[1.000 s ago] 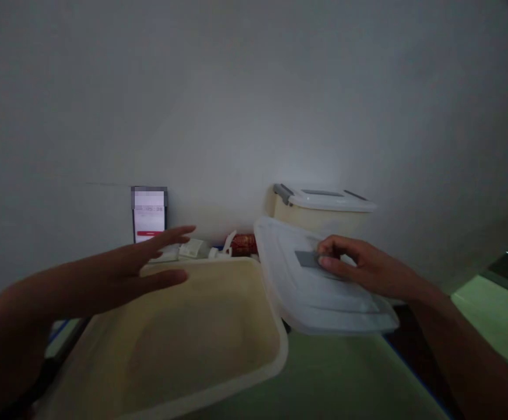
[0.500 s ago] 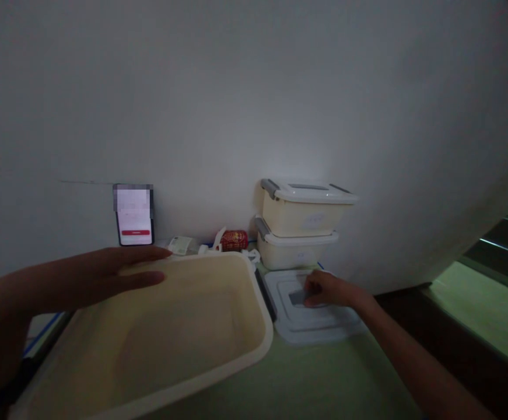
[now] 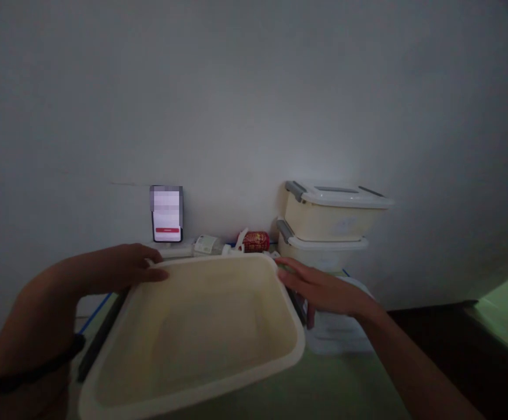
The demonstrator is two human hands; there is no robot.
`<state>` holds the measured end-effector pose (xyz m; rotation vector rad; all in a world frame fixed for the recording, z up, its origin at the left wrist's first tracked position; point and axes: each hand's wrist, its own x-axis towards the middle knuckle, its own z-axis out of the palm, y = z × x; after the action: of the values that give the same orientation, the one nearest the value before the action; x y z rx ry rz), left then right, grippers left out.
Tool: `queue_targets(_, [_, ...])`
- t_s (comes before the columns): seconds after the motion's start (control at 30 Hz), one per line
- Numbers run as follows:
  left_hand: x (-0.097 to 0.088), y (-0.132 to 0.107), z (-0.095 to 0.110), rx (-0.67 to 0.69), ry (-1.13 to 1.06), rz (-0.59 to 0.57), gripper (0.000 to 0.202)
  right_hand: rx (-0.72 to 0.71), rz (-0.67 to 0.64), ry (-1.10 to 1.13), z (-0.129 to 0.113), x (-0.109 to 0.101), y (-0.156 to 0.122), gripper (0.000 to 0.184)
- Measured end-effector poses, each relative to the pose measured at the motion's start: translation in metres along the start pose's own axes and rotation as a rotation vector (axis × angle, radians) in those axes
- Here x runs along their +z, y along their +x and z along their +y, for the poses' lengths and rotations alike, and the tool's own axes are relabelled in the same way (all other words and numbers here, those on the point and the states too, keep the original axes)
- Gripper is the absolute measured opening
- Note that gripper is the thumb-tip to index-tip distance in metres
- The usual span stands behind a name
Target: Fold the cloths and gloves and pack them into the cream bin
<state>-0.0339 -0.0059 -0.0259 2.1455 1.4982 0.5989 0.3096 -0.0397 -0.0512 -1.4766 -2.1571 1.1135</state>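
Observation:
A cream plastic storage box (image 3: pixel 219 385) without its lid stands in front of me, its open top facing up and towards me. My left hand (image 3: pixel 122 268) holds its far left corner, thumb inside the rim and fingers over the outside. At the far right corner, my right hand (image 3: pixel 324 289) has its fingers on the rim, with a finger or thumb lower down along the outer side. Beneath and behind that hand lies a pale grey-white lid (image 3: pixel 341 338), partly covered by it. Dark clips show on the box's sides.
Two lidded cream boxes, an upper box (image 3: pixel 328 221) on a lower box (image 3: pixel 345 249), stand against the wall. A phone (image 3: pixel 167 216) leans there too. Between them lie a red can (image 3: pixel 256 241) and a clear labelled container (image 3: pixel 208 245). The green tabletop (image 3: pixel 324 385) shows in front.
My right hand has left the lid's handle and moved left onto the box's far right corner. My left hand has curled around the rim. The view has shifted left.

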Motion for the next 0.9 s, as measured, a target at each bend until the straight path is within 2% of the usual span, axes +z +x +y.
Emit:
queue_targets(0.1, [-0.005, -0.003, 0.005, -0.117, 0.13, -0.064, 0.024, -0.002, 0.011, 0.181, -0.01, 0.018, 0.004, 0.065])
queue_targets(0.2, [-0.009, -0.005, 0.018, -0.11, 0.119, -0.082, 0.029, -0.036, 0.175, 0.304, -0.009, 0.027, 0.011, 0.057])
queue_targets(0.27, [-0.011, -0.008, 0.028, -0.067, 0.044, -0.079, 0.03, -0.086, 0.294, 0.366, -0.008, 0.025, 0.013, 0.051])
queue_targets(0.4, [-0.012, -0.011, 0.044, -0.012, -0.143, 0.033, 0.029, -0.073, 0.421, 0.49, -0.01, 0.006, 0.005, 0.042])
queue_targets(0.47, [-0.012, -0.011, 0.047, 0.031, -0.227, 0.121, 0.031, -0.02, 0.452, 0.565, -0.011, -0.006, -0.005, 0.038])
queue_targets(0.53, [-0.009, -0.008, 0.047, 0.086, -0.313, 0.147, 0.034, 0.015, 0.487, 0.601, -0.011, -0.018, -0.015, 0.038])
queue_targets(0.67, [0.004, 0.003, 0.046, 0.192, -0.384, 0.0, 0.042, 0.029, 0.545, 0.615, 0.0, -0.038, -0.031, 0.04])
queue_targets(0.73, [0.014, 0.007, 0.052, 0.235, -0.404, -0.028, 0.045, 0.041, 0.556, 0.624, 0.009, -0.046, -0.038, 0.04])
queue_targets(0.9, [0.047, 0.014, 0.08, 0.188, -0.663, -0.092, 0.042, 0.138, 0.535, 0.705, 0.039, -0.063, -0.062, 0.047])
